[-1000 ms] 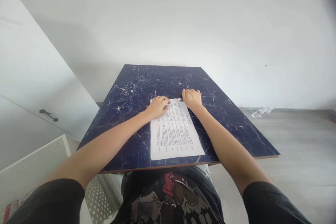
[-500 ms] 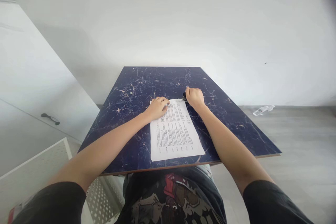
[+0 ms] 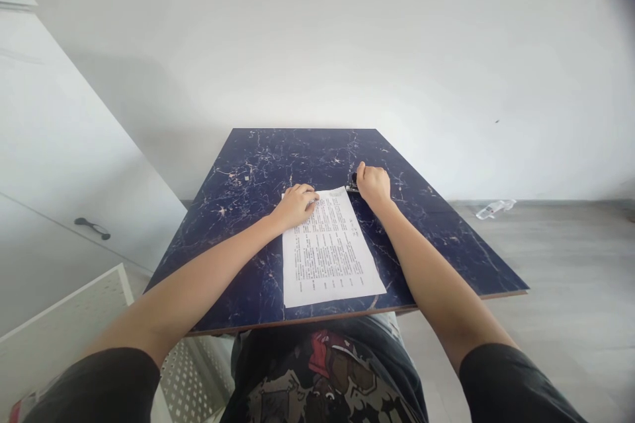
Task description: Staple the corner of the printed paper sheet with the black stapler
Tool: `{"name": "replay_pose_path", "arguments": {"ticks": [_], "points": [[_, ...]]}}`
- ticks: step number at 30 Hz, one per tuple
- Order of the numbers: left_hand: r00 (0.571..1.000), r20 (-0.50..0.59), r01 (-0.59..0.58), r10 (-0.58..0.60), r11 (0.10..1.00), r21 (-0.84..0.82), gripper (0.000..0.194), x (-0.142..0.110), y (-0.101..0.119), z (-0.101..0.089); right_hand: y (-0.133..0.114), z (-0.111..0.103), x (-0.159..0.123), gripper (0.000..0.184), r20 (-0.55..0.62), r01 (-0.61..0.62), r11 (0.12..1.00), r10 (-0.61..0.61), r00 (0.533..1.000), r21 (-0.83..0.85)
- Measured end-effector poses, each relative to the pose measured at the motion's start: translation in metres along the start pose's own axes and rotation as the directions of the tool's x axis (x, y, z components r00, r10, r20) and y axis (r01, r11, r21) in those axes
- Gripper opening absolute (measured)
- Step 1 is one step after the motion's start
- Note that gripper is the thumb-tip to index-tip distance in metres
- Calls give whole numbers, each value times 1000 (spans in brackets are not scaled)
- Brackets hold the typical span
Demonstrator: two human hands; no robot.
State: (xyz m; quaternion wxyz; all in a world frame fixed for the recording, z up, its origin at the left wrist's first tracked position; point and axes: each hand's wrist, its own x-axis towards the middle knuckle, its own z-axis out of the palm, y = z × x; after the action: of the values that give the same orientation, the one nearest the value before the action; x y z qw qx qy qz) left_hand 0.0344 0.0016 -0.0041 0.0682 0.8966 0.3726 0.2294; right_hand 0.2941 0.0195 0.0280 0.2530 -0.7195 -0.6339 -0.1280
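A printed paper (image 3: 330, 251), perhaps several sheets, lies on the dark blue marbled table (image 3: 307, 152) near its front edge. Flat on the paper's upper left rests my left hand (image 3: 297, 205), with its fingers stretched out. My right hand (image 3: 374, 183) is closed around a small black stapler (image 3: 353, 187), most of it hidden under the fingers. Its metal front end points left, right beside the paper's upper right corner. Whether the two touch, I cannot tell.
On the left stand a white cabinet (image 3: 59, 145) with a black handle (image 3: 92, 228) and a white perforated rack (image 3: 191, 377). A small pale scrap (image 3: 247, 178) lies on the tabletop. Clear plastic (image 3: 496, 209) lies on the floor by the wall.
My right hand has shifted slightly right with the stapler, drawing it back from the paper's upper right corner. My left hand stays on the paper.
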Motion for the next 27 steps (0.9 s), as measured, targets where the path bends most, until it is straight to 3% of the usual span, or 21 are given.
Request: {"name": "replay_pose_path", "arguments": {"ticks": [7, 13, 16, 21, 27], "points": [[999, 28, 14, -15, 1000, 27, 30, -2, 2, -4, -34, -34, -13, 70, -162, 107, 993, -99, 982, 46], [999, 25, 24, -25, 999, 39, 36, -3, 7, -9, -35, -55, -15, 76, -215, 102, 994, -89, 973, 49], [999, 49, 19, -23, 996, 85, 41, -3, 8, -9, -43, -50, -18, 77, -153, 97, 992, -83, 985, 87], [997, 71, 13, -23, 990, 138, 36, -3, 5, -9, -67, -32, -29, 70, -3, 187, 977, -188, 982, 102], [999, 51, 4, -7, 998, 56, 37, -3, 2, -11, -76, -21, -35, 66, 84, 228, 970, -235, 968, 88]]}}
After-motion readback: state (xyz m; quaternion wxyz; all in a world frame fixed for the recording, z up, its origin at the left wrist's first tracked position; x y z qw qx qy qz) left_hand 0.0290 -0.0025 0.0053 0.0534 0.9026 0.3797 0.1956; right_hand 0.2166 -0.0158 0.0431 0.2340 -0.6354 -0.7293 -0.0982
